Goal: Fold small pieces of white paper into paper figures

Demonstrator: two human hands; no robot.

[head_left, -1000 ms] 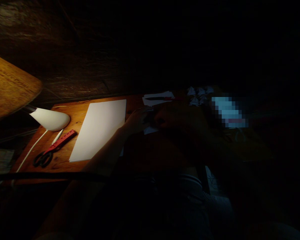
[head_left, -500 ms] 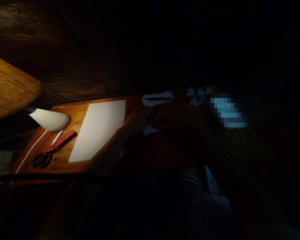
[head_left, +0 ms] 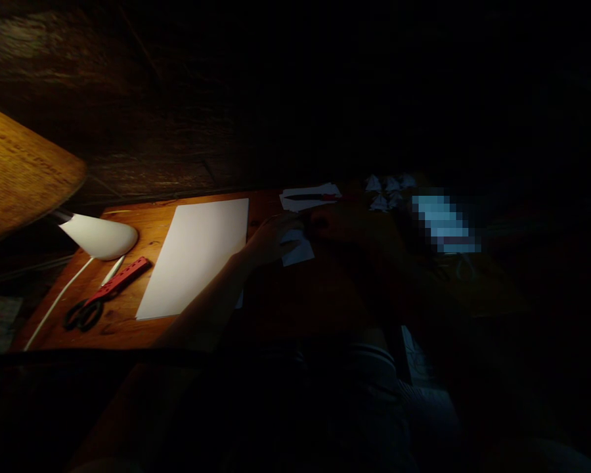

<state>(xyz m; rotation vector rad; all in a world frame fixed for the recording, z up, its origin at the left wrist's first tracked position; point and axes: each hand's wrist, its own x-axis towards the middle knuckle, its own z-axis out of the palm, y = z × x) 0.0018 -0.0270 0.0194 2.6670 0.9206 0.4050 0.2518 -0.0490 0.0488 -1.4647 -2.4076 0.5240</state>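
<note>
On the brown wooden table (head_left: 123, 322), the left hand (head_left: 270, 239), grip parted, touches small white paper (head_left: 303, 254); right hand (head_left: 326, 223), grip indiscernible.

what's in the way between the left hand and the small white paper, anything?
Nothing visible: the left hand is over the left part of the small white paper. The right hand is near its far right corner, too dark to judge contact.
</note>
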